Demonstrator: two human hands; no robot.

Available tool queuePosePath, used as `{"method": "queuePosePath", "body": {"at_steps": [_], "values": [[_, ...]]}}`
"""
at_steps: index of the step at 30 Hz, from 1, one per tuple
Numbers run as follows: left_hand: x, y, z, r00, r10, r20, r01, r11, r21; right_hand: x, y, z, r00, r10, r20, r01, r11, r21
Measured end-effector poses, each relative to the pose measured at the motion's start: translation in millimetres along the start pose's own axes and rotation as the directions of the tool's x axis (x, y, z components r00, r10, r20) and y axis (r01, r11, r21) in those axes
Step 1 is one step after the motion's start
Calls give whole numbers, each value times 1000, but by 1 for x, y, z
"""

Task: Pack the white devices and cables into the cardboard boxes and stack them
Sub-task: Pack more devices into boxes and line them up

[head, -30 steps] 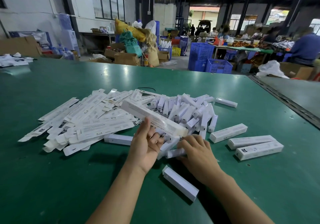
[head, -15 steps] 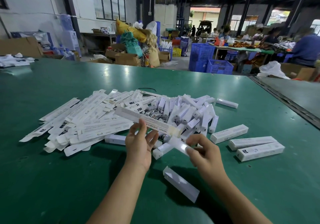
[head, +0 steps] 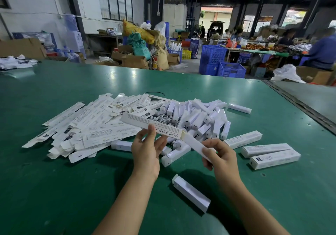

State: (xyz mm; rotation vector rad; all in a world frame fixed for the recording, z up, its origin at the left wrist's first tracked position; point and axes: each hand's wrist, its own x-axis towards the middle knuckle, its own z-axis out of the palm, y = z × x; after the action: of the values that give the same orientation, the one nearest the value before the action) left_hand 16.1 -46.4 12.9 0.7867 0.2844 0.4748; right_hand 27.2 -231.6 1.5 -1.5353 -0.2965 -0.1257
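- The left hand [head: 145, 154] pinches a long white carton [head: 154, 125] between thumb and fingers above the green table [head: 54, 189].
- The right hand [head: 223, 160] curls round a white device [head: 195, 143], whose far tip meets the carton's open end (how far in, I cannot tell).
- Behind lie flat cartons [head: 87, 125], then loose devices [head: 200, 114].
- Three closed boxes [head: 269, 153] lie on the right.

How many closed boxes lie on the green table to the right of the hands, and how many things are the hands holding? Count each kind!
closed boxes: 3
open box held in the left hand: 1
white device held in the right hand: 1
Total: 5
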Motion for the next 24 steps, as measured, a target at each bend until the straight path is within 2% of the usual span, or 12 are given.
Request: {"method": "queuePosePath", "body": {"at_steps": [4, 8, 13, 16, 19, 21, 24], "values": [[-1, -1, 0, 1000, 8, -13, -8, 1000, -11, 0, 0, 2, 1000, 14, 7, -14, 1000, 4], [-4, -1, 2, 1000, 28, 3, -28, 998, 52, 5, 0, 0, 999, 34, -26, -33, 998, 48], [-12, -7, 9, 997, 25, 76, -33, 995, 99, 7, 5, 0, 995, 104, -9, -98, 963, 251], [-17, -9, 12, 989, 42, 144, -58, 993, 106, 9, 4, 2, 972, 195, -130, -127, 904, 408], [-18, -14, 10, 982, 40, 182, -69, 986, 152, 11, 4, -1, 914, 259, -313, -121, 908, 401], [-19, -17, 8, 983, 31, 181, -68, 977, 201, 10, 3, -3, 901, 258, -349, -132, 929, 346], [-19, -19, 8, 984, 28, 176, -64, 977, 204, 9, -1, -4, 908, 254, -333, -135, 930, 341]]}}
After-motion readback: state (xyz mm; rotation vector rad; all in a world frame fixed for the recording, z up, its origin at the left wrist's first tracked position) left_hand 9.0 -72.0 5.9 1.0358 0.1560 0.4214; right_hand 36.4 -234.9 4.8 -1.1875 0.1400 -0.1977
